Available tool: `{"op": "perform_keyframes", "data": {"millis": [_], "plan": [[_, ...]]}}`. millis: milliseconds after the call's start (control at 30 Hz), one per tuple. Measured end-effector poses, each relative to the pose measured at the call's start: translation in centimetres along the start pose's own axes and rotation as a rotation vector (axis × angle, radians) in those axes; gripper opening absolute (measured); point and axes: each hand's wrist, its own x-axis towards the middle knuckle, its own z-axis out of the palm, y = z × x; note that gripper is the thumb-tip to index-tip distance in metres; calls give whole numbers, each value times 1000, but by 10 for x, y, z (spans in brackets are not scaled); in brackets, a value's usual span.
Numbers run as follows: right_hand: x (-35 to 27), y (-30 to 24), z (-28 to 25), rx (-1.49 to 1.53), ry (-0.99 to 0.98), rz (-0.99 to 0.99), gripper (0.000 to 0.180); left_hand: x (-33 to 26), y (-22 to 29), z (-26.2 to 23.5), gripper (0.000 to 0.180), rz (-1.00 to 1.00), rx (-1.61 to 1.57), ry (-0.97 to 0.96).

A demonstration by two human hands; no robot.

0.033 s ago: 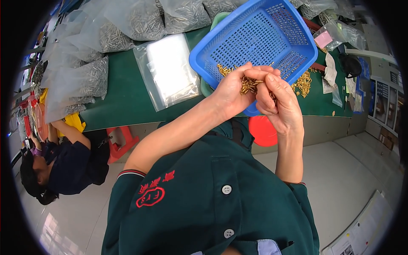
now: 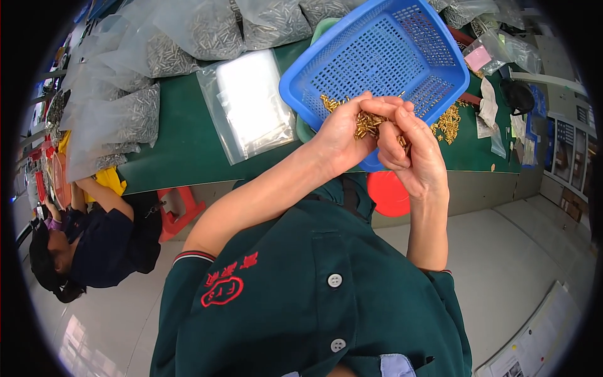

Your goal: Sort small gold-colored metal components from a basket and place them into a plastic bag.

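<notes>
My left hand (image 2: pixel 344 135) is cupped, palm up, round a heap of small brass pin-like pieces (image 2: pixel 367 124). Against its fingertips, my right hand (image 2: pixel 419 147) is closed, thumb and fingers curled together, with bits of brass showing among its fingers. Both hands are over the near rim of a blue perforated plastic basket (image 2: pixel 377 60). More brass pieces (image 2: pixel 331 102) lie in the basket's near left corner, partly hidden by my left hand. To the right of the basket, a loose brass pile (image 2: pixel 448 124) rests on the green tabletop (image 2: pixel 188 138).
Clear plastic bags (image 2: pixel 251 103) lie flat left of the basket. Bulging bags of silvery metal pieces (image 2: pixel 213 38) line the table's back and left. A red stool (image 2: pixel 388 193) stands under the front edge. At far left, another person (image 2: pixel 107 239) works at the table.
My right fingers have shifted very slightly against the brass pieces. Everything else looks the same.
</notes>
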Motion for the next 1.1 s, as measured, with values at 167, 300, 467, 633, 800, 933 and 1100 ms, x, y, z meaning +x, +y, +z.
{"op": "perform_keyframes", "data": {"millis": [167,300,467,633,800,933,1100], "plan": [[-1,-1,2,4,2,19,35,-1,-1,1,43,3,16,-11],[-2,-1,3,-24,23,5,35,-1,-1,2,43,-1,-4,9],[-3,-1,4,29,-13,23,35,-1,-1,3,41,2,8,17],[2,-7,-7,180,-35,10,38,1,0,-1,40,32,3,73],[4,-20,-21,819,139,-56,20,0,2,-5,42,7,-52,144],[4,-18,-16,768,366,-49,21,1,4,-11,41,31,-54,178],[3,-10,-26,560,113,-27,28,3,4,-9,40,35,-39,190]]}}
